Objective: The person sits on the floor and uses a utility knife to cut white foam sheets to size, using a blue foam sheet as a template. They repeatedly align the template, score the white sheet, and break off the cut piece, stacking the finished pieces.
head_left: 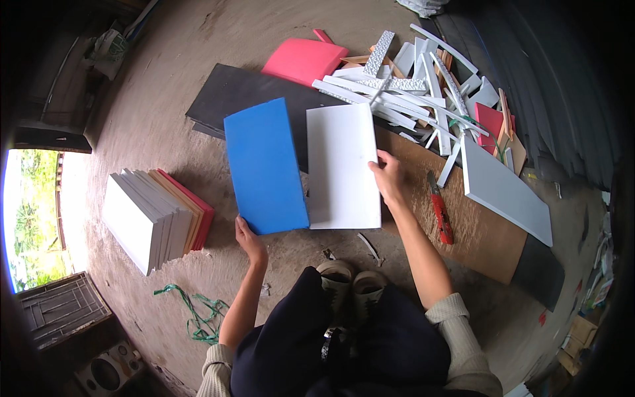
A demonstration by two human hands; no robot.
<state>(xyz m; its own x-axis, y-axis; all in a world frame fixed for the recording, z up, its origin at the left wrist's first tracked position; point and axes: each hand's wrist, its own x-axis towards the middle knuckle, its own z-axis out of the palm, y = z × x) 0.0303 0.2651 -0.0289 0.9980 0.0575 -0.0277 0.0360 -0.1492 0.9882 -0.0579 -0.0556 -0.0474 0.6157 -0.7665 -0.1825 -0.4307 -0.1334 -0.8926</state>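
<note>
My left hand (pixel 250 239) grips the lower left corner of a blue foam sheet (pixel 266 169), tilted a little to the left. In my right hand (pixel 387 177) is the right edge of a white foam sheet (pixel 344 165), thumb on its face and fingers behind. Both sheets hang side by side in front of me, their lower corners close together. A red utility knife (pixel 440 212) lies on a worn brown board (pixel 469 218) to the right of my right hand.
At left stands a row of white, tan and red sheets (pixel 159 215), near green twine (pixel 195 311). Black sheets (pixel 238 99) and a pink piece (pixel 304 61) lie beyond. A heap of white offcuts (pixel 423 86) and a pale grey panel (pixel 506 188) sit at right.
</note>
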